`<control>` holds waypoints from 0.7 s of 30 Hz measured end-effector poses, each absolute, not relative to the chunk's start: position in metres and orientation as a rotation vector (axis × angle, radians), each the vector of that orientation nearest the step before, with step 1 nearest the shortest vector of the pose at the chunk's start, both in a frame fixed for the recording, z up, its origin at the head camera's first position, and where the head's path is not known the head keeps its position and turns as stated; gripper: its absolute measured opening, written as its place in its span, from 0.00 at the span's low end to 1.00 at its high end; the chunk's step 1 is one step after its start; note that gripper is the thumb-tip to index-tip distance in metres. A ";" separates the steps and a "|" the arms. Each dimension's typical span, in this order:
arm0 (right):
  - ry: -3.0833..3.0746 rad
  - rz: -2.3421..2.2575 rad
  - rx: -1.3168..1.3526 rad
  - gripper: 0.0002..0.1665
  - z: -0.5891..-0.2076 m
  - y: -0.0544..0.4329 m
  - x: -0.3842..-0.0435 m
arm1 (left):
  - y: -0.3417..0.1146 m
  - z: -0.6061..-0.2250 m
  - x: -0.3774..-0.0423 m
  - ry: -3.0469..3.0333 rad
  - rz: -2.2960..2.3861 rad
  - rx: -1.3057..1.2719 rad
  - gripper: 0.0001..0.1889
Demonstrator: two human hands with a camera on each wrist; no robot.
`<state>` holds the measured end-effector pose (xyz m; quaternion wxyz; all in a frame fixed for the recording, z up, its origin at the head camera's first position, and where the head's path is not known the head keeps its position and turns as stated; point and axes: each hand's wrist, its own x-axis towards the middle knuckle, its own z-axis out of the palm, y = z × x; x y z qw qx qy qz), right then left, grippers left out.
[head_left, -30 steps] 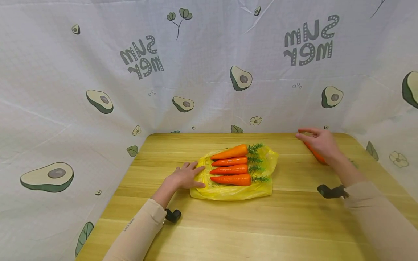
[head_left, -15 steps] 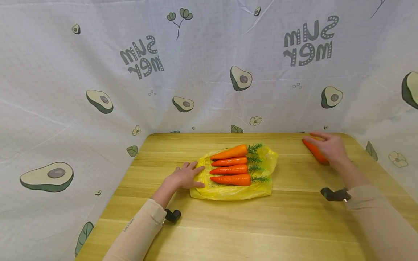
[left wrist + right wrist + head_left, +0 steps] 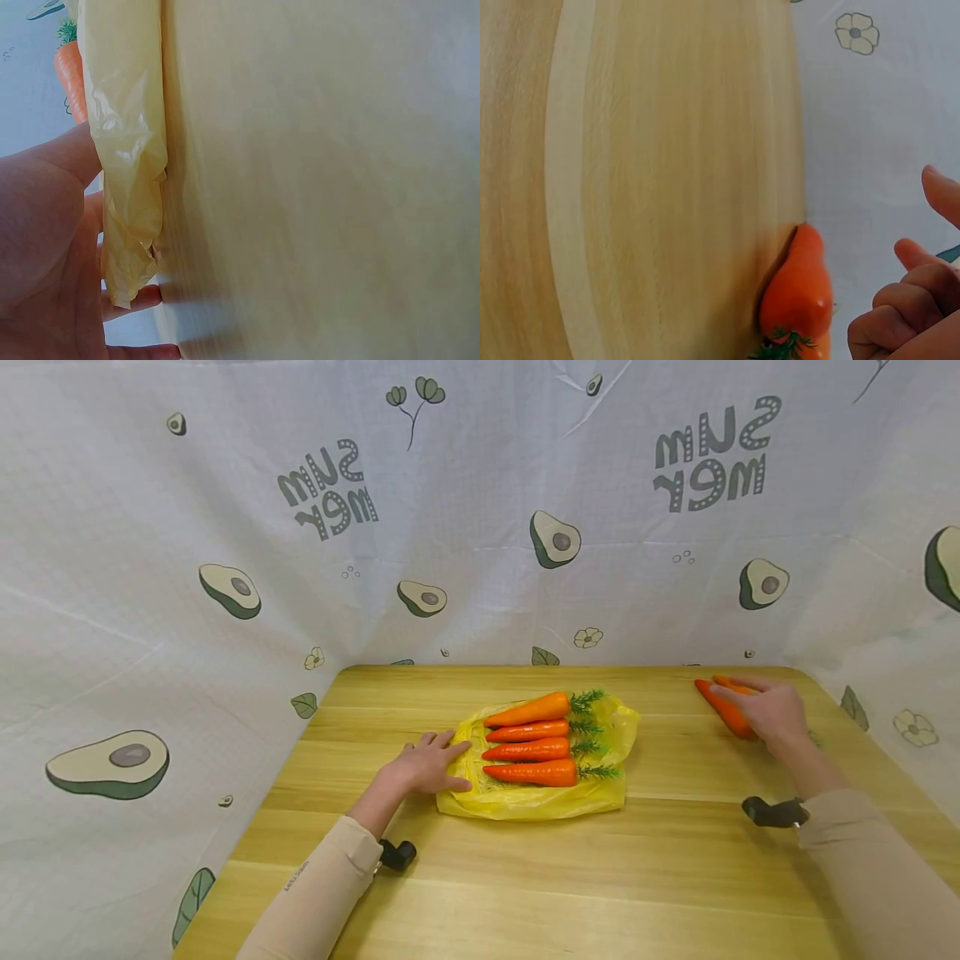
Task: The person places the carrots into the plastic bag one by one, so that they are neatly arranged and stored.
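Note:
In the head view my left hand rests with spread fingers on the left end of a yellow plastic bag. Several orange carrots with green tops lie side by side on the bag. At the right, my right hand hovers close over two more carrots, the front one and the rear one, partly covering them. In the right wrist view the thumb and a finger stand apart above the front carrot, the other fingers folded. Nothing shows between them.
The wooden tabletop ends at the back against a white cloth printed with avocados and lettering. The same cloth hangs along both sides. A black wrist camera sits on the left forearm, another on the right.
My right hand has moved right and a little nearer, uncovering more of the two carrots at the right. The left hand, the bag and its carrots have stayed in place.

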<state>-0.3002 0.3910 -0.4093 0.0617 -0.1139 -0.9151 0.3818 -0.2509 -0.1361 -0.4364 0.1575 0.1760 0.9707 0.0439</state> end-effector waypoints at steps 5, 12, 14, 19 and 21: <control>-2.780 1.099 -0.340 0.52 -0.417 0.398 -0.302 | -0.136 -0.436 -0.250 2.776 0.123 0.502 0.42; -2.816 1.010 -0.347 0.49 -0.425 0.408 -0.300 | -0.135 -0.436 -0.250 2.772 0.118 0.500 0.42; -2.825 1.000 -0.357 0.50 -0.426 0.411 -0.299 | -0.135 -0.435 -0.250 2.770 0.123 0.497 0.42; -2.859 0.975 -0.357 0.52 -0.427 0.414 -0.297 | -0.135 -0.434 -0.249 2.768 0.135 0.494 0.42; -2.872 0.964 -0.351 0.53 -0.426 0.414 -0.295 | -0.135 -0.434 -0.249 2.765 0.136 0.494 0.42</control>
